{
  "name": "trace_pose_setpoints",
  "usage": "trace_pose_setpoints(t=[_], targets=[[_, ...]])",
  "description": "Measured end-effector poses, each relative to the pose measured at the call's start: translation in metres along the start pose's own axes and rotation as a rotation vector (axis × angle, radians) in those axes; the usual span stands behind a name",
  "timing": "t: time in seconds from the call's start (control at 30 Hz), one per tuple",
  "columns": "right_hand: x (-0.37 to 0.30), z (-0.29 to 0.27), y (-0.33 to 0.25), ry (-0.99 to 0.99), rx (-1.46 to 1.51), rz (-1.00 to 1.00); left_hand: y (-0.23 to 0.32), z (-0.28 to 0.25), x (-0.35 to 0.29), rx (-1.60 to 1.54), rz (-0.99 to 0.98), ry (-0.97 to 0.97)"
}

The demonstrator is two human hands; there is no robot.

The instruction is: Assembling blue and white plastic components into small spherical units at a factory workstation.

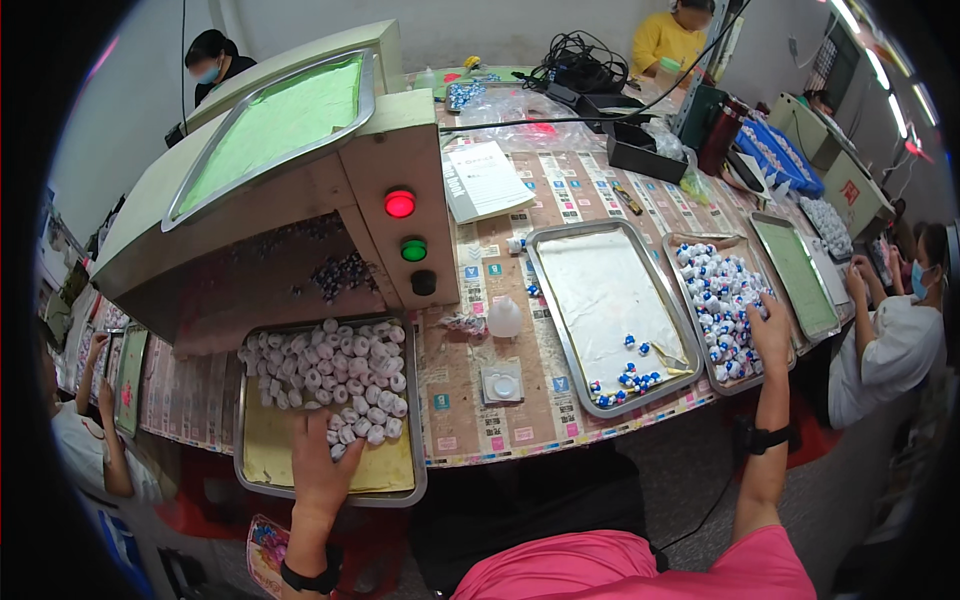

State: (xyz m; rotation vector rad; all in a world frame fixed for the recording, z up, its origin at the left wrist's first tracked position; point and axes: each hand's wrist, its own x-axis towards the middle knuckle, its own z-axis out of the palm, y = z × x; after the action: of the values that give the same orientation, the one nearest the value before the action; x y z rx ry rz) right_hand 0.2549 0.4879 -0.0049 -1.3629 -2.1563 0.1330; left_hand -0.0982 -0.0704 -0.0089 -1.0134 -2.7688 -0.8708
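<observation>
My left hand (321,462) reaches over a metal tray (417,470) lined with yellow sheet, its thumb spread from its fingers. The fingertips touch the near edge of a heap of white, round, hollow-looking pieces (335,365); I make out nothing gripped. To the right, my right hand (771,338) is at the right side of a tray of small blue-and-white figures (718,300). Its thumb and fingertips close on one figure at the edge of the heap. Between the hands, another tray (600,275) with a pale lining holds several blue-and-white figures at its near end.
A beige machine (350,190) with a red and a green light stands behind the left tray. A white squeeze bottle (504,318), a small dish (502,383) and a booklet (486,182) lie on the table. Co-workers sit around; one (888,330) is at the right.
</observation>
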Motion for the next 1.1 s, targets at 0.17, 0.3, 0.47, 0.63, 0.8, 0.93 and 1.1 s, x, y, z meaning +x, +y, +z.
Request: trace_pose_setpoints(t=[0.17, 0.3, 0.47, 0.63, 0.8, 0.93, 1.1], targets=[[-0.01, 0.002, -0.011, 0.082, -0.026, -0.058, 0.008, -0.005, 0.001, 0.065, 0.007, -0.064], [-0.03, -0.009, -0.067, 0.162, -0.037, -0.295, -0.001, 0.0, 0.004, 0.027, 0.041, -0.026], [-0.082, -0.02, -0.171, -0.238, 0.406, -0.445, -0.015, -0.001, 0.003, -0.636, -0.331, -0.037], [-0.092, 0.0, -0.193, -0.393, 0.391, -0.526, -0.036, -0.01, 0.003, -1.692, -0.625, -0.179], [-0.082, 0.021, -0.183, -0.371, 0.208, -0.46, -0.022, -0.013, 0.005, -2.236, -0.84, 0.073], [-0.08, 0.026, -0.191, -0.521, 0.12, -0.383, -0.012, -0.01, 0.002, -2.267, -0.982, 0.128], [-0.087, 0.032, -0.196, -0.459, 0.301, -0.362, 0.011, -0.004, -0.015, -2.416, -0.806, -0.161]])
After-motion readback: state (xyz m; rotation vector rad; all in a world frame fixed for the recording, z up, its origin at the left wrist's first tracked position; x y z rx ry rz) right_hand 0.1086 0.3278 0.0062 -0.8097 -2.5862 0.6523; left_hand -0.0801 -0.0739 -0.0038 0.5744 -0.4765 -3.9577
